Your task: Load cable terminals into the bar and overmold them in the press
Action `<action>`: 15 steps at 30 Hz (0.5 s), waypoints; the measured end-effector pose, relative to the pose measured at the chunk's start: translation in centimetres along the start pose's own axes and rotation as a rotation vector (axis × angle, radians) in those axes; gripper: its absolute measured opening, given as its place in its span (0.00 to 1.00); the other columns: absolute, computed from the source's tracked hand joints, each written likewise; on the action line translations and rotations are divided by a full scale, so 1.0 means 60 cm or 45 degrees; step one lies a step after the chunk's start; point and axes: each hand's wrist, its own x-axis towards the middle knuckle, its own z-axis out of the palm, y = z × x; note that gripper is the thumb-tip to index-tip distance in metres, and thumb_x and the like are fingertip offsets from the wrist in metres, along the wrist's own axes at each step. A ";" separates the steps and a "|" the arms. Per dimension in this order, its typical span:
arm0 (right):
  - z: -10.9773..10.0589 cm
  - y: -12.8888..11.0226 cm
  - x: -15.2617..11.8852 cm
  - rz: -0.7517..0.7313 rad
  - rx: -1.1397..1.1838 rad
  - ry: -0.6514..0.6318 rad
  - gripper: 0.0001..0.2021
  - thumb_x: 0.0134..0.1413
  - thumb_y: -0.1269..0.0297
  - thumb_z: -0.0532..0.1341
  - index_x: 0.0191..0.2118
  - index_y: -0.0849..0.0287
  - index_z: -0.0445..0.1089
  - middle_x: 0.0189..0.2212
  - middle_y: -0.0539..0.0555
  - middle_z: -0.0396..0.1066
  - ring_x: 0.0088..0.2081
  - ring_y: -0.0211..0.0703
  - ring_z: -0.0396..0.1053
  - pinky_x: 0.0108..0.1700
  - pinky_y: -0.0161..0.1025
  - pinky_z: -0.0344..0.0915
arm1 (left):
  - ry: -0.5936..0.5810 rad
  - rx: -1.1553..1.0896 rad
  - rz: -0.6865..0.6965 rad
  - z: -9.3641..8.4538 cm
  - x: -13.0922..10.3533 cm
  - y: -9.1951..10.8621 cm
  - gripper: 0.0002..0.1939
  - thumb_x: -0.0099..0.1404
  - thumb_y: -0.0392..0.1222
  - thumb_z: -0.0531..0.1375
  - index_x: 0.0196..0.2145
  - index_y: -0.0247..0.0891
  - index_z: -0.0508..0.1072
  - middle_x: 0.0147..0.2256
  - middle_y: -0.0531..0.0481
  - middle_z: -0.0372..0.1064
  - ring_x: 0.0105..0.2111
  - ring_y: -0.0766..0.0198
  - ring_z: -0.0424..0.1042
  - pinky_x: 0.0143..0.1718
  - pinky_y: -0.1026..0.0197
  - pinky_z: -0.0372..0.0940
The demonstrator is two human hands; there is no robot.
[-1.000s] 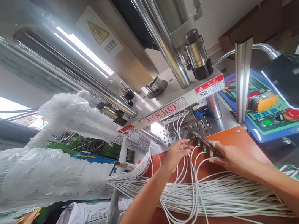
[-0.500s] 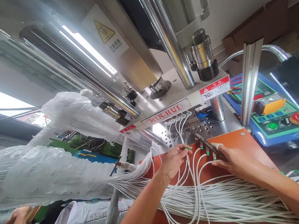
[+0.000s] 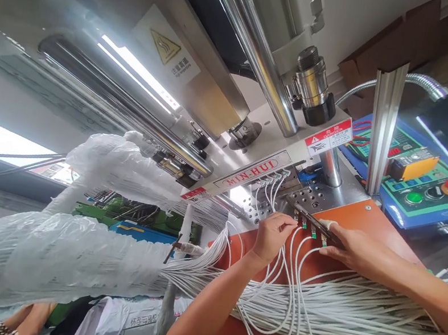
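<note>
My right hand (image 3: pixel 343 241) grips a dark metal bar (image 3: pixel 312 220) that lies over the orange board (image 3: pixel 373 231). Several green-tipped cable ends (image 3: pixel 314 234) are lined up along this bar. My left hand (image 3: pixel 274 237) is closed in a pinch at the bar's left part, beside the cable ends; what its fingertips hold is hidden. White cables (image 3: pixel 346 310) run in a thick bundle below both hands, with loops hanging over the board's front. More cable ends (image 3: pixel 276 179) sit in the machine under the MIN-HUI plate (image 3: pixel 254 170).
A blue control panel (image 3: pixel 400 198) with green and red buttons stands at the right. Steel guide rods (image 3: pixel 251 36) cross above. Plastic-wrapped cable bundles (image 3: pixel 73 256) fill the left. Another person's arm (image 3: pixel 32 321) shows at the lower left.
My left hand has moved right to the bar, and the green cable end seen at its fingertips is now hidden. My right hand keeps its hold. The view has shifted slightly.
</note>
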 end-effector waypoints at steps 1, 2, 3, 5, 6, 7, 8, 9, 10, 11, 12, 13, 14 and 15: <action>0.002 0.002 0.000 0.000 -0.007 -0.002 0.21 0.59 0.44 0.58 0.51 0.50 0.68 0.34 0.53 0.78 0.33 0.50 0.75 0.34 0.40 0.64 | -0.003 0.042 0.039 0.004 0.003 -0.005 0.07 0.63 0.30 0.65 0.32 0.39 0.81 0.34 0.48 0.80 0.36 0.62 0.77 0.42 0.59 0.71; 0.004 0.004 0.001 0.003 -0.012 -0.005 0.21 0.60 0.43 0.58 0.51 0.49 0.68 0.34 0.53 0.78 0.32 0.50 0.75 0.33 0.40 0.64 | 0.001 0.080 0.067 0.007 0.005 -0.010 0.08 0.63 0.29 0.65 0.32 0.39 0.81 0.33 0.48 0.80 0.36 0.62 0.77 0.42 0.59 0.71; 0.006 0.006 0.001 0.007 -0.013 -0.003 0.20 0.60 0.43 0.58 0.51 0.49 0.69 0.33 0.53 0.78 0.32 0.50 0.75 0.33 0.40 0.64 | 0.012 0.112 0.090 0.010 0.006 -0.015 0.08 0.63 0.28 0.65 0.32 0.39 0.81 0.33 0.48 0.79 0.35 0.62 0.77 0.41 0.59 0.71; 0.008 0.007 0.002 0.008 -0.005 0.012 0.21 0.59 0.43 0.58 0.51 0.48 0.69 0.34 0.52 0.78 0.32 0.51 0.75 0.34 0.41 0.64 | 0.022 0.162 0.132 0.015 0.009 -0.025 0.09 0.62 0.26 0.64 0.32 0.39 0.80 0.32 0.49 0.79 0.35 0.62 0.76 0.41 0.60 0.71; 0.008 0.008 0.002 0.004 0.002 0.018 0.21 0.59 0.43 0.58 0.52 0.48 0.69 0.34 0.53 0.78 0.33 0.51 0.76 0.34 0.41 0.65 | 0.020 0.179 0.152 0.016 0.009 -0.029 0.09 0.62 0.26 0.64 0.32 0.38 0.80 0.32 0.49 0.79 0.35 0.62 0.76 0.41 0.60 0.71; 0.008 0.007 0.002 0.003 0.008 0.015 0.21 0.59 0.43 0.58 0.52 0.48 0.69 0.34 0.53 0.79 0.33 0.51 0.76 0.35 0.41 0.65 | 0.019 0.190 0.169 0.017 0.010 -0.031 0.09 0.62 0.26 0.64 0.32 0.38 0.80 0.32 0.49 0.79 0.35 0.62 0.76 0.41 0.60 0.71; 0.007 0.006 0.002 0.002 0.012 0.009 0.21 0.59 0.43 0.58 0.53 0.48 0.69 0.34 0.53 0.79 0.34 0.52 0.76 0.35 0.41 0.66 | 0.019 0.197 0.182 0.018 0.010 -0.033 0.10 0.62 0.25 0.64 0.32 0.38 0.80 0.32 0.49 0.79 0.35 0.62 0.75 0.41 0.60 0.71; 0.006 0.005 0.002 -0.001 0.017 0.004 0.22 0.60 0.43 0.58 0.54 0.48 0.69 0.34 0.53 0.79 0.34 0.52 0.76 0.35 0.41 0.66 | 0.021 0.201 0.190 0.018 0.010 -0.035 0.10 0.62 0.25 0.64 0.32 0.38 0.80 0.32 0.49 0.79 0.35 0.62 0.75 0.41 0.59 0.71; 0.006 0.004 0.001 -0.007 0.023 0.003 0.22 0.60 0.43 0.58 0.54 0.48 0.68 0.35 0.53 0.79 0.35 0.52 0.76 0.35 0.41 0.66 | 0.025 0.203 0.194 0.018 0.010 -0.036 0.10 0.62 0.25 0.63 0.32 0.38 0.79 0.32 0.49 0.79 0.35 0.62 0.75 0.41 0.59 0.71; 0.005 0.004 0.001 -0.012 0.029 0.009 0.22 0.60 0.43 0.58 0.55 0.47 0.68 0.35 0.53 0.79 0.35 0.52 0.77 0.35 0.41 0.66 | 0.034 0.206 0.196 0.018 0.010 -0.037 0.10 0.62 0.24 0.63 0.32 0.38 0.79 0.33 0.49 0.79 0.35 0.62 0.75 0.42 0.59 0.71; 0.005 0.003 0.001 -0.020 0.034 0.019 0.22 0.60 0.43 0.58 0.55 0.47 0.68 0.36 0.53 0.79 0.35 0.52 0.77 0.36 0.41 0.66 | 0.044 0.207 0.199 0.019 0.010 -0.038 0.11 0.62 0.24 0.63 0.33 0.38 0.79 0.33 0.50 0.79 0.35 0.62 0.75 0.41 0.59 0.71; 0.005 0.003 0.000 -0.027 0.035 0.033 0.23 0.60 0.44 0.58 0.56 0.47 0.68 0.37 0.53 0.79 0.36 0.52 0.77 0.37 0.41 0.67 | 0.051 0.206 0.203 0.020 0.010 -0.039 0.11 0.62 0.24 0.63 0.33 0.38 0.79 0.33 0.50 0.79 0.35 0.62 0.75 0.41 0.59 0.71; 0.005 0.003 0.001 -0.034 0.034 0.042 0.23 0.60 0.44 0.58 0.57 0.47 0.67 0.37 0.53 0.79 0.36 0.52 0.77 0.37 0.42 0.67 | 0.060 0.202 0.207 0.022 0.010 -0.041 0.11 0.62 0.24 0.64 0.32 0.39 0.79 0.33 0.50 0.79 0.35 0.62 0.75 0.41 0.59 0.71; 0.005 0.004 0.001 -0.040 0.030 0.047 0.23 0.60 0.45 0.58 0.57 0.48 0.67 0.37 0.53 0.79 0.36 0.52 0.77 0.37 0.42 0.67 | 0.069 0.194 0.207 0.024 0.009 -0.043 0.11 0.62 0.24 0.64 0.32 0.39 0.79 0.33 0.50 0.79 0.35 0.62 0.76 0.41 0.60 0.71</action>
